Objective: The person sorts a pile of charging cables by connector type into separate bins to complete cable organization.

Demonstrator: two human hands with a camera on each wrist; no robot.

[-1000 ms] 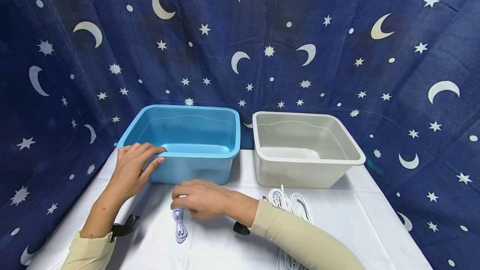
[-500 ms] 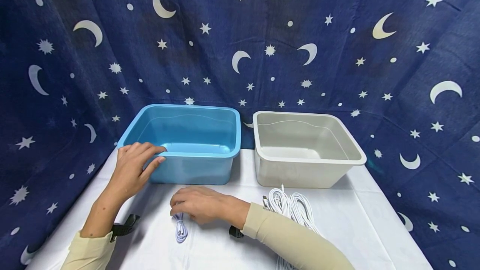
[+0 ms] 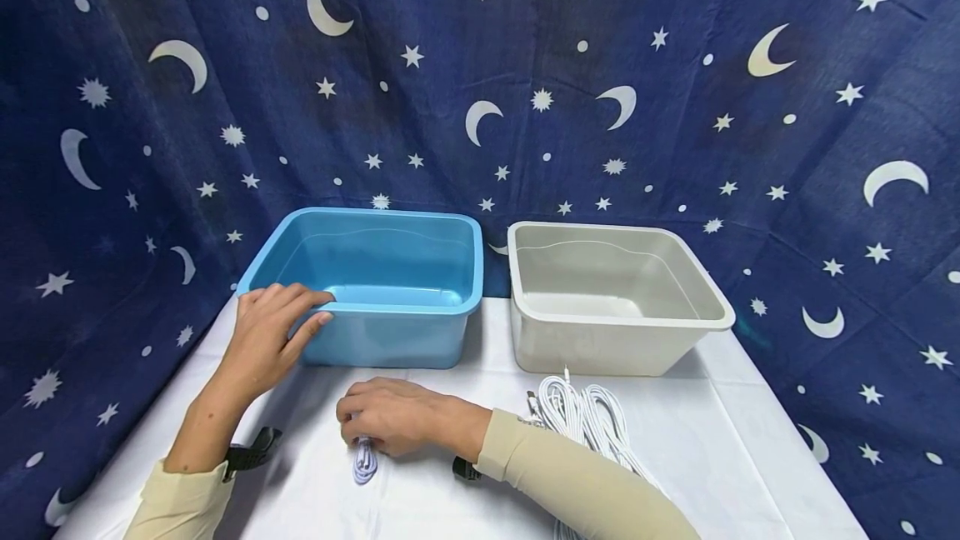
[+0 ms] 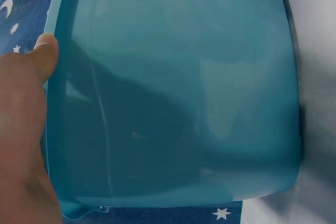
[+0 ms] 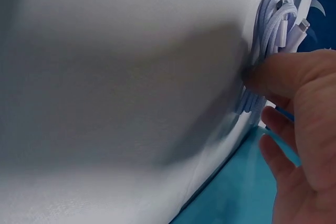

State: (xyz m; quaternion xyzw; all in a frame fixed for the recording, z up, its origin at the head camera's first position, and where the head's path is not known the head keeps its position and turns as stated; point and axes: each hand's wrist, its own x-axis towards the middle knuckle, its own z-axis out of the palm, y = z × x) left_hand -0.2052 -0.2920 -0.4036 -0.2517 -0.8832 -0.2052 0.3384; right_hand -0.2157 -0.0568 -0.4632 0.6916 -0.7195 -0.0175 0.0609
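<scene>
Right hand (image 3: 393, 417) down at the bench (image 3: 450, 515), fingers (image 3: 349, 408) pinching the lilac cable bundle (image 3: 364, 465), just in front of the blue bin (image 3: 390, 342)! Left hand (image 3: 262, 342) grips that bin's near rim, and white cables (image 3: 566, 411) lie before the grey bin (image 3: 600, 350)

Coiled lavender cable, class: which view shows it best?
The right wrist view: loops and a metal-tipped plug of the coiled lavender cable are visible. The head view shows only one end below the right hand; the left wrist view shows none clearly.
</scene>
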